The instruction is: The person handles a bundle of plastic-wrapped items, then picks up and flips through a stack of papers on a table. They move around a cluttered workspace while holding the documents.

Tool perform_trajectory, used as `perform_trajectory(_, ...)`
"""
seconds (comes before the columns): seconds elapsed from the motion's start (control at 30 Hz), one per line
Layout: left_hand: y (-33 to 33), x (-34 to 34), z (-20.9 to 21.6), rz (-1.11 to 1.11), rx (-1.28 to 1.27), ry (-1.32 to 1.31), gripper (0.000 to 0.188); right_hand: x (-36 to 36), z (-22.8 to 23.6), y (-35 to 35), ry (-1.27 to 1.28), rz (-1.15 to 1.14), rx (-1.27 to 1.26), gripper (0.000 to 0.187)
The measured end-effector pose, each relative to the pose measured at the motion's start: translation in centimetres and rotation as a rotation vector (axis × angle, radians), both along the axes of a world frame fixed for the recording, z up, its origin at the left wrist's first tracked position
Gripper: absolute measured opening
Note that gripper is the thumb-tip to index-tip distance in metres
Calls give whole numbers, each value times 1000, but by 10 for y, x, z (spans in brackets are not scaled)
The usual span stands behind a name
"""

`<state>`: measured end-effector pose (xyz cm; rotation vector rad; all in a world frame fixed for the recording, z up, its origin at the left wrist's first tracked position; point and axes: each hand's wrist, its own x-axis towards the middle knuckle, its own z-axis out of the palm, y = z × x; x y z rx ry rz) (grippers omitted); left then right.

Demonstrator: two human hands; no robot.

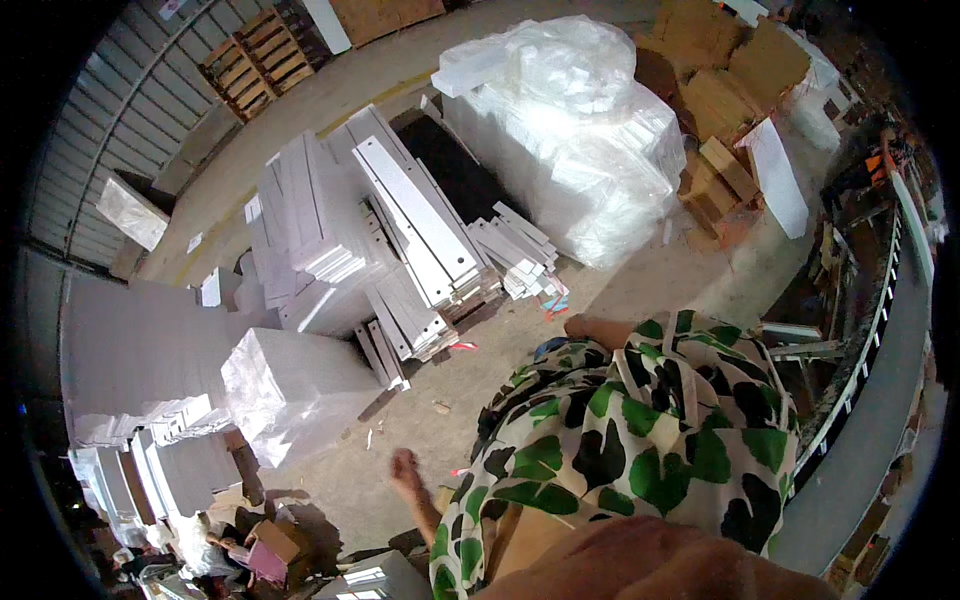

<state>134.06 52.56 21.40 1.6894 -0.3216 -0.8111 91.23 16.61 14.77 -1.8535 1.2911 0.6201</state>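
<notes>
My left hand (406, 472) hangs low beside my patterned shorts (640, 430), over the concrete floor. It is small and blurred, so its fingers do not show clearly, and I see nothing in it. The nearest thing on that side is a plastic-wrapped stack (300, 385). My right hand cannot be made out. Bare skin (595, 328) shows past the far edge of the green, black and cream cloth, but I cannot tell which part of a limb it is. Beyond lie piles of long white panels (415, 220) with dark holes.
A large bundle in clear wrap (575, 130) stands ahead. Open cardboard boxes (715, 185) lie to its right. Shorter white strips (515, 250) lie loose on the floor. Wooden pallets (258, 62) lean far left. A long curved grey surface (860, 450) runs along the right.
</notes>
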Motion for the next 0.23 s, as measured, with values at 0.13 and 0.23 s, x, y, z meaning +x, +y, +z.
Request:
perform_trajectory(0.13, -122, 7, 261, 42, -325, -392, 31, -12, 0, 11, -1, -20, 0, 27)
perform_trajectory(0.23, -120, -2, 397, -29, -622, -1019, 32, 19, 0, 4, -45, 38, -4, 28)
